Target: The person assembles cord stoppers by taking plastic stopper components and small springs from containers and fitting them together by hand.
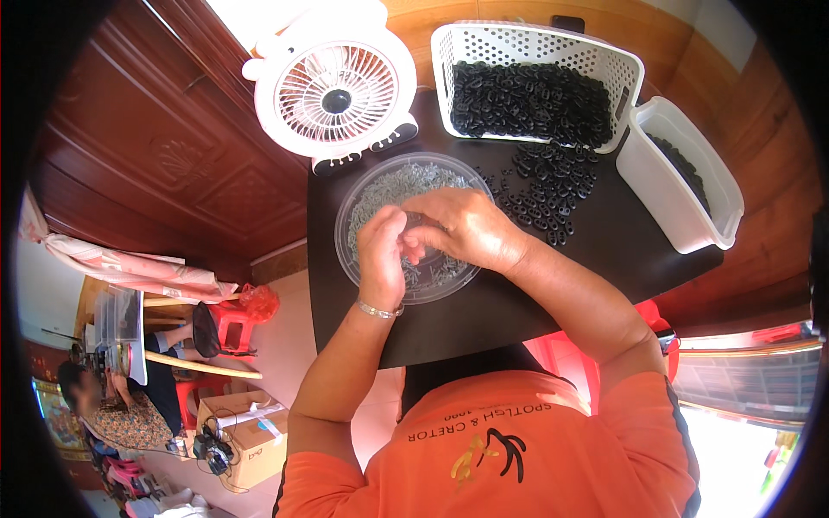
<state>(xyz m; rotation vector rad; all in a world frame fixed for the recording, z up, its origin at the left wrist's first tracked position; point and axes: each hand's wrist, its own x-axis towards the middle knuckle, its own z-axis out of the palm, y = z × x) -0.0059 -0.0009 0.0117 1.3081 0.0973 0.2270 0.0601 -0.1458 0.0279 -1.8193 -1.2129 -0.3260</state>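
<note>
My left hand [381,259] and my right hand [471,226] meet above a round see-through plastic tub [348,274]. In the tub lies a heap of small silvery metal pieces [406,179], thin like screws or pins. My left fingers are bent and drawn together, with the thumb side toward the right hand. The right hand arches over, its thumb and fingers pinched close to the left fingertips. Whatever sits between the fingers is hidden. Right of the tub, small black oval parts with holes [548,186] are strewn over the dark table [345,324].
A white perforated basket [635,73] full of black parts stands at the back. Beside it is a white bin [669,203] with more dark parts. A white fan [337,95] stands at the back left. Farther left, another person [129,419] sits near a cardboard box [259,449].
</note>
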